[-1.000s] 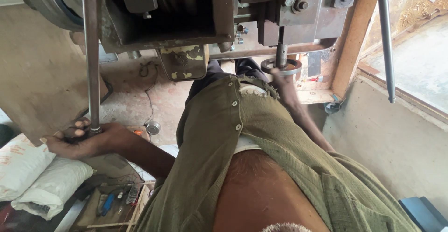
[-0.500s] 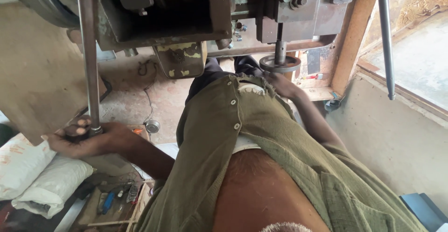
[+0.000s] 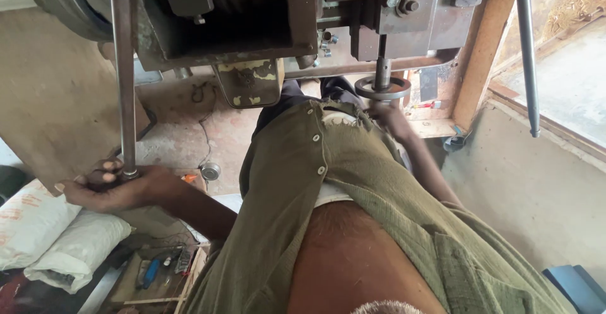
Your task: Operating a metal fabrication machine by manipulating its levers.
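Observation:
My left hand (image 3: 107,186) is closed around the lower end of a long steel rod (image 3: 124,74) that runs up to a heavy grey machine (image 3: 252,17). My right hand (image 3: 390,117) reaches forward past my green shirt (image 3: 328,181) and grips a small round handwheel (image 3: 382,88) on a short vertical shaft under the machine's bolted block (image 3: 410,5). The right hand's fingers are partly hidden by the shirt and the wheel.
A second steel rod (image 3: 526,49) hangs at the right beside a wooden post (image 3: 483,42). White sacks (image 3: 44,232) lie at the lower left, with a box of small tools (image 3: 158,270) beside them. A concrete wall (image 3: 536,188) stands at the right.
Both hands keep their grips. The right hand has shifted slightly at the handwheel; the left hand stays on the rod's end.

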